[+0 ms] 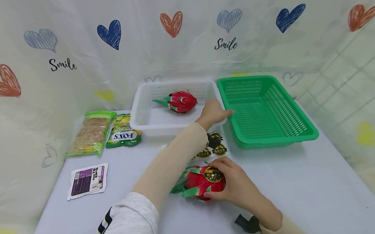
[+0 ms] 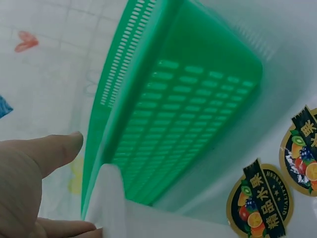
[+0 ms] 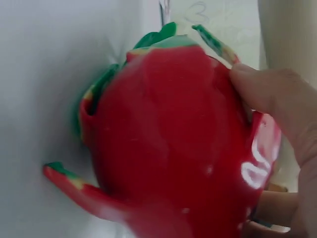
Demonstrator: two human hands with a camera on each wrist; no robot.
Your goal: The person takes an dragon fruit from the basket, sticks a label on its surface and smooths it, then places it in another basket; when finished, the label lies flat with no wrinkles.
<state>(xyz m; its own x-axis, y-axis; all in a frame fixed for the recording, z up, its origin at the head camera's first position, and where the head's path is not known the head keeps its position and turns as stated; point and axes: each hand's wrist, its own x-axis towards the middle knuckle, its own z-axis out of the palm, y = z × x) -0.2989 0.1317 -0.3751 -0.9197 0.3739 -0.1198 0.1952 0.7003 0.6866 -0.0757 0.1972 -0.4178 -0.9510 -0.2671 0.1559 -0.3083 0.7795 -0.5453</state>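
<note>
My left hand [image 1: 212, 112] is at the right end of the white basket [image 1: 135, 113], its forearm crossing over the table. Its fingers curl over the basket's rim, partly hidden; the thumb [image 2: 57, 151] sticks out toward the green basket [image 1: 272, 140]. Below that forearm, my right hand [image 1: 238, 180] holds a red dragon fruit [image 1: 194, 182] with green-tipped scales, thumb on the near side and fingers on the far side. A round black-and-gold sticker [image 1: 213, 174] is on this fruit. Another dragon fruit [image 1: 183, 101] lies inside the white basket.
Several round fruit stickers [image 1: 219, 149] lie in front of the white basket, partly covered by my left arm. At left are a clear-and-green snack bag [image 1: 90, 133], a green FOX'S bag [image 1: 123, 131] and a purple-and-white packet [image 1: 88, 181]. A patterned curtain [image 1: 183, 56] hangs behind.
</note>
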